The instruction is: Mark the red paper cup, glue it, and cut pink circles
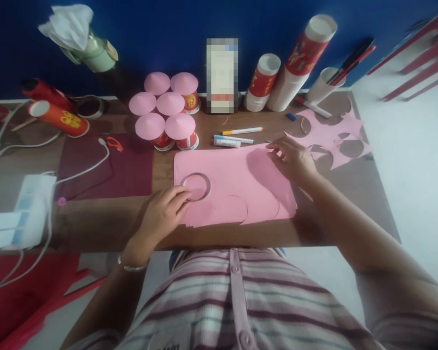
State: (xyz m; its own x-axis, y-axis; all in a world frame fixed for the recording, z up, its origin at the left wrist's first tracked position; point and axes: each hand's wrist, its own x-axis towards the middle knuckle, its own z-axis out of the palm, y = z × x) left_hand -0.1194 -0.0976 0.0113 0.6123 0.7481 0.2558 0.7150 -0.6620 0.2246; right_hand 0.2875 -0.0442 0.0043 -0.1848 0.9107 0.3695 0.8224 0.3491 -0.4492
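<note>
My left hand [166, 206] pinches the near-left edge of a thin round ring [208, 193], which lies flat on the pink paper [226, 170]. Curved cut or drawn lines show along the paper's near side. At the paper's far right corner is my right hand [294, 158], its fingers curled together; a tiny thin tip shows beside them, too small to name. Just left of that hand lie an orange-capped marker [243, 131], a light blue marker [237, 139] and a short white tube [227, 143].
Several red cups topped with pink paper cones [156, 103] stand behind the paper. A phone [222, 78] leans on the wall beside stacked paper cups [261, 85]. Pink scraps with round holes [324, 129] lie right. A white power strip [31, 209] with cables sits left.
</note>
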